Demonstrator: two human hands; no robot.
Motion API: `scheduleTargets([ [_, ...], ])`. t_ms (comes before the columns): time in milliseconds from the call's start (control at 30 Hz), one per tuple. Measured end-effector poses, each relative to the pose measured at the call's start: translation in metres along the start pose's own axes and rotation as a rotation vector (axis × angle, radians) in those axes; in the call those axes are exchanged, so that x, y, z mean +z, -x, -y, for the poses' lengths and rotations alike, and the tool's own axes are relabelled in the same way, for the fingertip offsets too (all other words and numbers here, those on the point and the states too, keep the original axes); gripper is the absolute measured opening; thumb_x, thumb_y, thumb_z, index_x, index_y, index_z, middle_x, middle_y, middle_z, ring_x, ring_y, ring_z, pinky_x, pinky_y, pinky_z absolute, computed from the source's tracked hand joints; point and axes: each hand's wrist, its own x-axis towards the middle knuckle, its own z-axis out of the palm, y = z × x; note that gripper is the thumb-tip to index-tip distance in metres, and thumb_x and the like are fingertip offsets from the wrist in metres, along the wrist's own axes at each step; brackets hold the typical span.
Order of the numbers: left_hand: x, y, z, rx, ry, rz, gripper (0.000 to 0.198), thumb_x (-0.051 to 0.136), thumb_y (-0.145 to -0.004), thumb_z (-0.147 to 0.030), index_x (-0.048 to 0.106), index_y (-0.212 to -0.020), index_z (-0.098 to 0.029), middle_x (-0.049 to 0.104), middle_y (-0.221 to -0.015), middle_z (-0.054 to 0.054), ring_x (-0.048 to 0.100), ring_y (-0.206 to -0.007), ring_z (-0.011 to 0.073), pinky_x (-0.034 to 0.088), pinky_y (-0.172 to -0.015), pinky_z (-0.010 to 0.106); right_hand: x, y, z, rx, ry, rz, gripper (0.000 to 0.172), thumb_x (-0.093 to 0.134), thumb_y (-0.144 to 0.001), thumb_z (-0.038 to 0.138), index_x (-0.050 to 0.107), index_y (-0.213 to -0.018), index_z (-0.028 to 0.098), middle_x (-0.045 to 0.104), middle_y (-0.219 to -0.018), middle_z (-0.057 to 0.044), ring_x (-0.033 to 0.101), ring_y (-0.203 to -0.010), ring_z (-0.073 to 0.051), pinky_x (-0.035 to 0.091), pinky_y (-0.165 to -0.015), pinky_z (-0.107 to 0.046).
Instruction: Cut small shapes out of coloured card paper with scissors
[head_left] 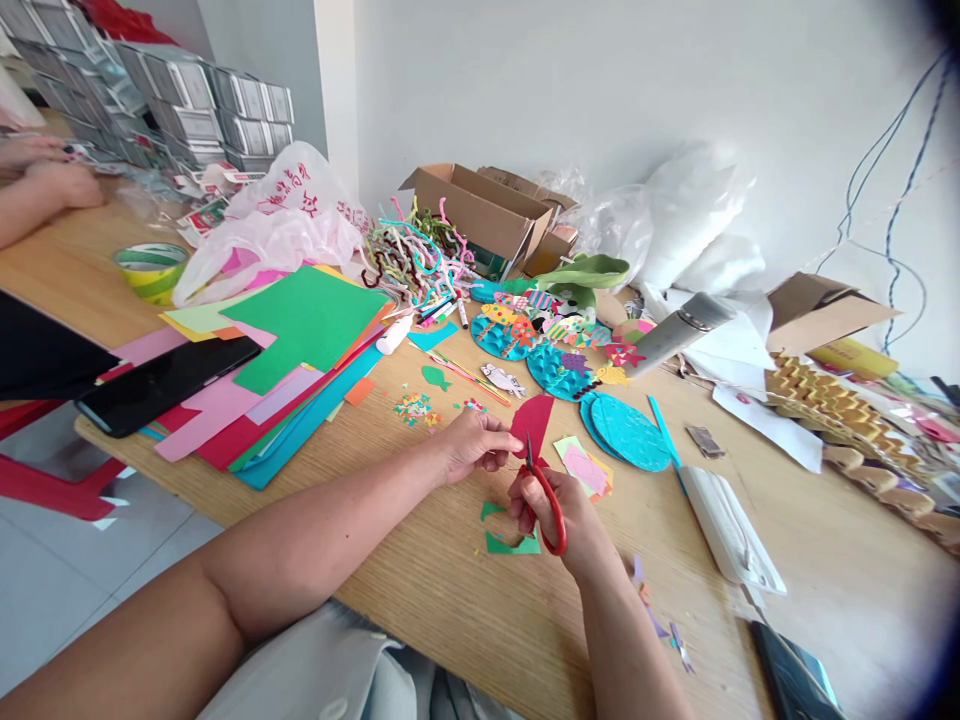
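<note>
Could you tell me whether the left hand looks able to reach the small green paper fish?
Probably yes, if it lets go first: the left hand pinches the red paper at the scissors, yet the green fish lies uncovered just beyond it, with only paper scraps between.

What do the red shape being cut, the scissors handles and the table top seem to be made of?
The red shape: thin matte paper or card, clean cut edge. The scissors: glossy red handles, likely plastic. The table: pale fine-grained top, wood or wood-look laminate.
</note>
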Motion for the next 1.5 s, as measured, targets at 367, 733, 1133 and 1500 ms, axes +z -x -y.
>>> scheduleTargets([
  [367, 0.0002, -0.0006, -0.0004, 0.003, 0.002, 0.013, 0.017, 0.069, -0.059, -0.025, 0.059, -0.061, -0.012, 0.049, -0.045, -0.002, 0.041, -0.042, 0.0052, 0.024, -0.043, 0.021, -0.0026, -0.0008, -0.0051, 0.021, 0.023, -0.011, 0.043, 0.061, -0.071, 0.057, 0.052, -0.063, 0.016, 0.057, -0.049, -0.001, 0.050, -0.036, -0.011, 0.034, -0.035, -0.020],
  [733, 0.0022, -0.0003, -0.0058, 0.031, 0.122, -0.073, 0.028, 0.070, -0.063, -0.035, 0.055, -0.075, -0.016, 0.058, -0.064, -0.001, 0.049, -0.048, 0.0058, 0.026, -0.042, 0.018, -0.0024, 0.0042, 0.0029, 0.032, 0.039, 0.079, 0.048, 0.056, -0.075, 0.062, 0.052, -0.064, 0.016, 0.057, -0.050, 0.000, 0.048, -0.037, -0.009, 0.033, -0.036, -0.019],
  [1133, -0.0001, 0.0004, -0.0066, 0.036, 0.251, -0.058, 0.021, 0.069, -0.056, -0.018, 0.054, -0.071, -0.014, 0.057, -0.063, -0.001, 0.047, -0.049, 0.0055, 0.026, -0.044, 0.019, -0.0057, 0.0054, 0.0029, -0.043, 0.018, 0.095, 0.055, 0.044, -0.078, 0.068, 0.054, -0.063, 0.016, 0.057, -0.050, -0.001, 0.046, -0.037, -0.009, 0.032, -0.038, -0.021],
  [1500, 0.0027, 0.0033, -0.0064, -0.031, 0.199, -0.086, 0.032, 0.075, -0.049, -0.015, 0.057, -0.075, -0.013, 0.062, -0.068, 0.000, 0.050, -0.053, 0.0063, 0.027, -0.046, 0.020, -0.0058, 0.0051, 0.0014, -0.099, -0.064, 0.035, 0.060, 0.043, -0.077, 0.072, 0.056, -0.062, 0.015, 0.057, -0.050, -0.003, 0.046, -0.037, -0.009, 0.031, -0.038, -0.021],
])
